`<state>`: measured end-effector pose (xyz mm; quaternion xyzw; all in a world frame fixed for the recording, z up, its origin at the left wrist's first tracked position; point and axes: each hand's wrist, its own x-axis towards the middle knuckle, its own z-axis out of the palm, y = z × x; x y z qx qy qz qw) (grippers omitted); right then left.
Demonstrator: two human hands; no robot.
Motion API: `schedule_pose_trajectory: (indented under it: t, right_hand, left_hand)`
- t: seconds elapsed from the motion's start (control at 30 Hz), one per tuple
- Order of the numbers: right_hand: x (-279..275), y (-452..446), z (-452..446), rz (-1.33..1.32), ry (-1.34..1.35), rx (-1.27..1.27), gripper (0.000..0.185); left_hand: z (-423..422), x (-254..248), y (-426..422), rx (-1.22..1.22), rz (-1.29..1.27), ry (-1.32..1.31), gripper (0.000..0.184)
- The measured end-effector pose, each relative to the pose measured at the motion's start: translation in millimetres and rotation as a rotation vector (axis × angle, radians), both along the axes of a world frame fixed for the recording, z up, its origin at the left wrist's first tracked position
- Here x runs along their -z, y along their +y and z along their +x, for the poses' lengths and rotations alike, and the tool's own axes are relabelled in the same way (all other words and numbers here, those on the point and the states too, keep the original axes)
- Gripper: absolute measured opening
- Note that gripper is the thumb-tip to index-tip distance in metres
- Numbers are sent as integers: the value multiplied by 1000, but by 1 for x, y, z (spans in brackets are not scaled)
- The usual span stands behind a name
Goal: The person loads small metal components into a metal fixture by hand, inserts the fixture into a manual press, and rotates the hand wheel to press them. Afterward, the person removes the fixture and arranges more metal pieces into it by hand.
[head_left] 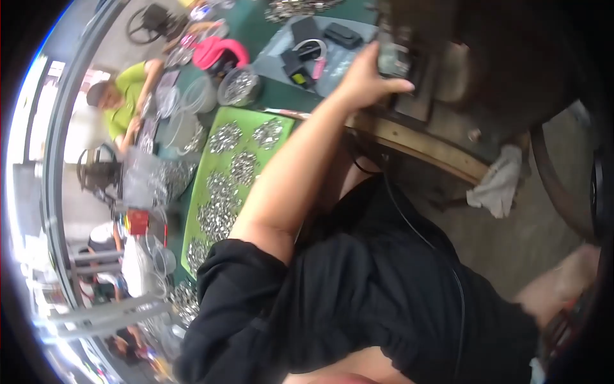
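Observation:
My left hand [368, 82] reaches to the edge of a dark metal bench machine [441, 70]. Its thumb is stretched out over the machine's base, apart from the index finger, which points up beside a small metal fixture [394, 61]. The other fingertips are partly hidden, and nothing shows in the grasp. At the right edge, my right arm shows below its black sleeve; its blurred end, my right hand [579, 269], is too unclear and dark to read the fingers. A dark curved rim [598, 198] lies just above it.
A green tray [246, 125] with several piles of small shiny metal parts lies left of my forearm. Beyond it are plastic tubs [240, 86], a pink object [220, 52] and a bag with black devices [342, 35]. A white rag [499, 182] hangs from the wooden bench edge [422, 144]. A co-worker [131, 96] sits at left.

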<state>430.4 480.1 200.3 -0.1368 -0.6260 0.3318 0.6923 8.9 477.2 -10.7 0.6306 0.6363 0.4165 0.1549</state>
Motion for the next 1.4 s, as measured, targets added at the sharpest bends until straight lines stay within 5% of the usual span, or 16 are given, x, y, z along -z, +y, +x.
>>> schedule_pose_trajectory:
  t: [0.03, 0.1, 0.3, 0.43, 0.57, 0.6, 0.67, 0.73, 0.8, 0.87, 0.97, 1.0, 1.03, 1.13, 1.3, 1.4]
  right_hand:
    - [35, 13, 34, 149, -216, -472, 36]
    - [11, -20, -25, -242, 216, 53, 40]
    - [-77, -7, -8, -438, 79, 127, 41]
    - [-15, -56, -57, -118, -104, 178, 36]
    - [72, -99, -139, 247, -762, 48, 34]
    - [100, -100, -164, -17, -782, -201, 33]
    - [175, -84, -225, -1094, -504, -751, 53]
    - [185, -109, -285, -1126, -184, -1132, 57]
    - [190, -130, -323, -1237, -231, -1284, 46]
    - [180, -186, -348, -1009, -318, -1265, 30]
    - [191, -207, -373, -634, -875, -1427, 12]
    - [196, -211, -380, -380, -1011, -1488, 16]
    - [208, -205, -388, 198, -1099, -1379, 13]
    - [193, -236, -378, 982, -907, -1143, 25]
    - [205, -244, -386, 1272, -839, -1178, 29]
    - [212, -239, -396, 1260, -787, -969, 37]
  left_hand:
    - [-2, 1, 0, 0, -113, -85, 115]
    - [7, 7, -4, -136, -31, 126, 113]
    - [46, -2, -16, -319, 179, 357, 47]
    - [41, 11, -22, -393, 341, 361, 33]
    - [29, -4, -69, -445, 334, 244, 31]
    - [25, -12, -93, -457, 327, 276, 31]
    - [20, -27, -149, -485, 336, 404, 30]
    - [26, -43, -211, -530, 295, 686, 28]
    - [39, -35, -261, -656, 264, 991, 27]
    - [39, -30, -315, -776, 114, 958, 37]
    - [52, -38, -409, -800, -92, 579, 63]
    - [61, -35, -438, -871, -167, 490, 76]
    - [70, -21, -459, -1012, -40, 439, 81]
    - [92, 10, -492, -1257, 72, 338, 82]
    - [87, 24, -501, -1098, -298, 489, 39]
    - [80, 25, -488, -1323, -312, 485, 39]
